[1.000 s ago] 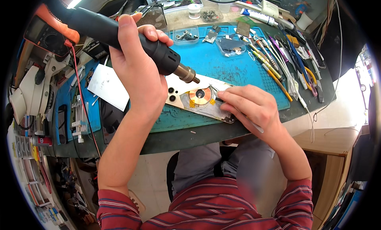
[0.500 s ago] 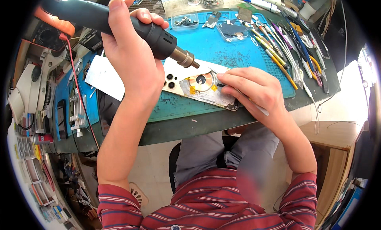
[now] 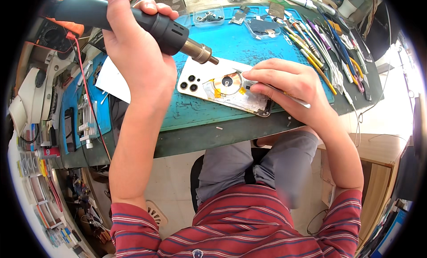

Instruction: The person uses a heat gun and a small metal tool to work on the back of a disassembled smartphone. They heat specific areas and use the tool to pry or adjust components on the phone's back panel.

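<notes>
My left hand (image 3: 140,57) is wrapped round the black handle of a hot air gun (image 3: 167,33). Its metal nozzle slants down to the right and ends just above the phone, apart from it. The phone (image 3: 251,100) lies back up on the blue mat, three camera lenses at its left end. White back glass (image 3: 204,71) covers its left and far part; elsewhere bare metal and a copper charging coil (image 3: 231,83) show. My right hand (image 3: 289,84) pinches a slim silver metal tool (image 3: 300,100) over the phone's right part. Its tip is near the glass edge; contact cannot be made out.
A blue work mat (image 3: 200,113) lies under the phone. Beyond it stand clear boxes of small parts (image 3: 209,16). Pens, tweezers and pliers (image 3: 320,48) crowd the right side. A white sheet (image 3: 113,82), red cable (image 3: 86,89) and multimeter (image 3: 51,33) are at left.
Both hands, the hot air gun and the phone keep nearly the same arrangement. The gun has shifted slightly left and up in view, uncovering the phone's camera corner.
</notes>
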A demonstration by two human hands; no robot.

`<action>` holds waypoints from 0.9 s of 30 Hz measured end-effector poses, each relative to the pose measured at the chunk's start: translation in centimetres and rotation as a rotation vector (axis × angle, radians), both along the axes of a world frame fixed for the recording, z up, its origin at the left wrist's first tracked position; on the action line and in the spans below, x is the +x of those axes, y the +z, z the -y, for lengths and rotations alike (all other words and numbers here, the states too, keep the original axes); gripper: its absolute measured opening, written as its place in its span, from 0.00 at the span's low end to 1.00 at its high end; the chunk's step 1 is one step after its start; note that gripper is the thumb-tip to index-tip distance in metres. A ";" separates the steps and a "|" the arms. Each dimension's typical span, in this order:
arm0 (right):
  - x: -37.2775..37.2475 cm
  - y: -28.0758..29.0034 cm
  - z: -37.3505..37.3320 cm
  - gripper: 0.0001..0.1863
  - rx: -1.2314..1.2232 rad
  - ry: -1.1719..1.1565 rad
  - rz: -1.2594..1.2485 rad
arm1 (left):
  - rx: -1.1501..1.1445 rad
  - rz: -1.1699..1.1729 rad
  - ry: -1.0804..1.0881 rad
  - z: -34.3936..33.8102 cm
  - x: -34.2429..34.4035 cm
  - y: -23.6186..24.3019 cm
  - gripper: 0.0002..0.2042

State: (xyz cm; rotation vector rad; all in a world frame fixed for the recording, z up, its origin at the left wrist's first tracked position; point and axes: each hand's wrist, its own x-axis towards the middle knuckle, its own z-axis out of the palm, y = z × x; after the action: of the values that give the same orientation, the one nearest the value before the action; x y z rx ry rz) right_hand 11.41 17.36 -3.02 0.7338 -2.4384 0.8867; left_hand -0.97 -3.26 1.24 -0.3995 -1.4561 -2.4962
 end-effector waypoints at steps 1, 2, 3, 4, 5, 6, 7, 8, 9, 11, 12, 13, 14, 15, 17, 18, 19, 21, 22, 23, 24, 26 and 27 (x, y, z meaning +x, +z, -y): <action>-0.2 0.0 0.0 0.10 -0.022 0.006 0.028 | -0.001 -0.014 0.000 0.4 -0.4 0.2 0.18; -0.4 0.1 -0.2 0.10 -0.041 0.011 0.055 | 0.001 -0.029 -0.003 0.8 -0.7 0.5 0.17; -0.6 0.2 -0.3 0.10 -0.061 0.015 0.082 | 0.006 -0.034 0.000 1.2 -1.0 0.8 0.17; -0.8 0.3 -0.4 0.09 -0.075 0.013 0.115 | -0.010 -0.049 0.009 1.5 -1.1 1.0 0.18; -1.0 0.6 -0.5 0.09 -0.090 0.011 0.146 | -0.026 -0.065 0.019 1.9 -1.2 1.3 0.18; -1.3 0.8 -0.6 0.09 -0.104 0.009 0.178 | -0.042 -0.080 0.030 2.2 -1.2 1.5 0.18; -1.9 0.6 -0.9 0.09 -0.113 0.039 0.152 | -0.036 -0.084 0.027 2.6 -1.5 1.6 0.18; -2.1 0.6 -1.1 0.09 -0.120 0.043 0.177 | -0.033 -0.091 0.032 2.8 -1.6 1.6 0.19; -2.3 0.7 -1.2 0.09 -0.128 0.047 0.202 | -0.030 -0.098 0.037 3.0 -1.7 1.6 0.19; -2.6 0.9 -1.6 0.09 -0.098 0.051 0.223 | -0.020 -0.102 0.039 3.2 -1.9 1.5 0.19; -2.7 1.1 -1.6 0.09 -0.100 0.043 0.252 | -0.013 -0.100 0.036 3.3 -2.0 1.4 0.19; -2.8 1.3 -1.7 0.09 -0.102 0.034 0.280 | -0.006 -0.098 0.033 3.3 -2.0 1.4 0.19; -2.8 1.5 -1.6 0.10 -0.105 0.028 0.308 | -0.005 -0.098 0.036 3.3 -1.9 1.4 0.18; -2.9 1.7 -1.6 0.10 -0.126 0.028 0.347 | -0.004 -0.098 0.039 3.4 -1.9 1.5 0.18; -3.0 2.1 -1.6 0.10 -0.169 0.026 0.426 | 0.000 -0.099 0.038 3.5 -1.8 1.5 0.18; -3.0 2.1 -1.7 0.10 -0.145 0.038 0.398 | 0.003 -0.099 0.034 3.5 -1.9 1.5 0.18; -3.1 2.2 -1.7 0.10 -0.122 0.051 0.369 | 0.006 -0.099 0.031 3.5 -1.9 1.5 0.18; -3.2 2.1 -1.8 0.10 -0.062 0.066 0.298 | 0.012 -0.095 0.023 3.5 -1.9 1.4 0.18; -3.2 1.9 -1.8 0.09 -0.025 0.066 0.255 | 0.015 -0.093 0.020 3.5 -1.9 1.3 0.18; -3.2 1.8 -1.8 0.09 0.012 0.066 0.211 | 0.014 -0.092 0.022 3.5 -1.8 1.4 0.18; -3.1 1.9 -1.7 0.09 0.004 0.059 0.222 | 0.013 -0.091 0.025 3.4 -1.7 1.4 0.18; -2.9 1.9 -1.6 0.10 -0.013 0.041 0.245 | 0.010 -0.085 0.030 3.3 -1.5 1.5 0.18; -3.0 1.8 -1.7 0.10 -0.029 0.039 0.259 | 0.008 -0.081 0.033 3.1 -1.4 1.5 0.18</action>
State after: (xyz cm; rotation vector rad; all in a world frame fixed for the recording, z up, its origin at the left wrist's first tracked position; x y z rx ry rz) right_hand 8.44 19.10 -1.22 0.6950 -2.6360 1.0900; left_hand -2.40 -6.40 2.71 -0.4654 -1.4098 -2.4300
